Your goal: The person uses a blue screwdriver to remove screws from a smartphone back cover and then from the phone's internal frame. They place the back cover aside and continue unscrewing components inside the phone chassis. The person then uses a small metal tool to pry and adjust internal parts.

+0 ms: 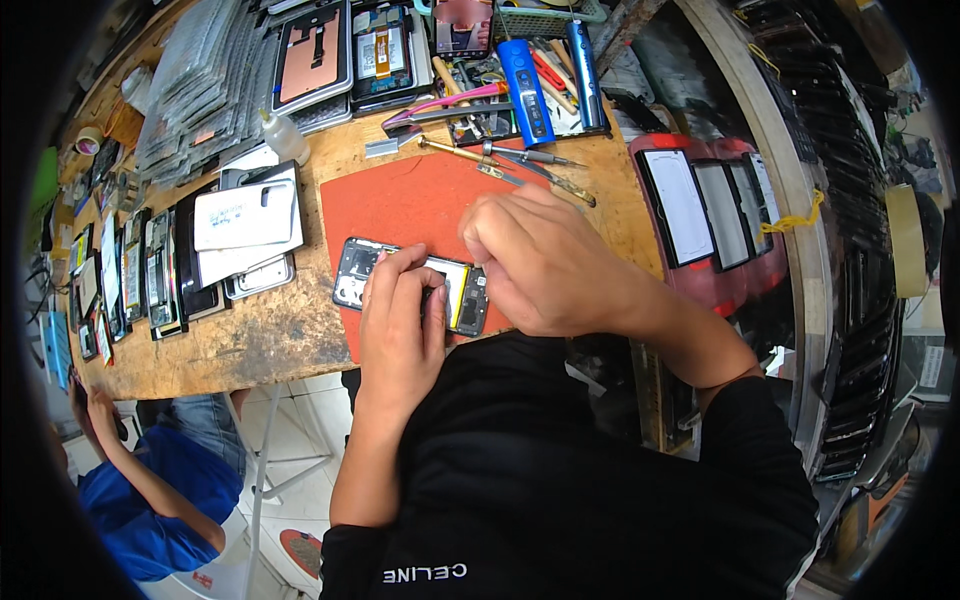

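A row of phone screens (712, 210) with white faces and black rims leans in a red tray (700, 285) at the right edge of the bench. At the left edge, more phone panels (120, 285) stand side by side, some with coloured stickers. A white rectangular panel (245, 217) lies atop a stack left of the red mat. Stacked clear screen packages (195, 85) fill the upper-left corner

1. I wear a black top, its sleeves pushed up past my elbows.
2. White lettering runs across the fabric (upside down from my view).
3. My left hand (400, 320) and right hand (540, 265) are bare, no gloves.
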### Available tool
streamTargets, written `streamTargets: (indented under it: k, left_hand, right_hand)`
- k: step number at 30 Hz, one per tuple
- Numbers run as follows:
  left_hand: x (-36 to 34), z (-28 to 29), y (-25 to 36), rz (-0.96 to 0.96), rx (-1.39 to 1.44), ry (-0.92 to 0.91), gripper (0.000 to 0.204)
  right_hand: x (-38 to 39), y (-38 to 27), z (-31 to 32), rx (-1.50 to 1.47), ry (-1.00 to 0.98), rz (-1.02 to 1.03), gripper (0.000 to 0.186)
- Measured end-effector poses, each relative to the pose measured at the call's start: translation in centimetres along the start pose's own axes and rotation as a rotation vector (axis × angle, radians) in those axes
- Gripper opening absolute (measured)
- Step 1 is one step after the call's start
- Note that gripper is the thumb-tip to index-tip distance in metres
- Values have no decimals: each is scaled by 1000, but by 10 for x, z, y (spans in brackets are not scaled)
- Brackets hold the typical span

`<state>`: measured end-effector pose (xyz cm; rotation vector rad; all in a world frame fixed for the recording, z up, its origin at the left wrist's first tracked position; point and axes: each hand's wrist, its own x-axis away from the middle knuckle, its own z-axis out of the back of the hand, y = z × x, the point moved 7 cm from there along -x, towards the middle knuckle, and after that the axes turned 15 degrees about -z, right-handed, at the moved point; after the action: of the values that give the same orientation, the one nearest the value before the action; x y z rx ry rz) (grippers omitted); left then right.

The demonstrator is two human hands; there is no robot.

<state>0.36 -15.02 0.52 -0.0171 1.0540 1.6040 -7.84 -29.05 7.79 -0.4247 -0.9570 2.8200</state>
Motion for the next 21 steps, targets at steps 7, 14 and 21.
streamTargets:
  k: [7,14,21]
  left_hand:
    - [-17,-4,9,-34,-150,-94,14]
    - [-19,-10,13,-82,-203,-39,15]
    - [-17,-8,10,-105,-139,9,10]
  right_hand:
    - [-1,6,2,-25,24,-22,29]
    - [2,14,5,-116,-9,-125,28]
    - [7,16,8,-143,117,-57,28]
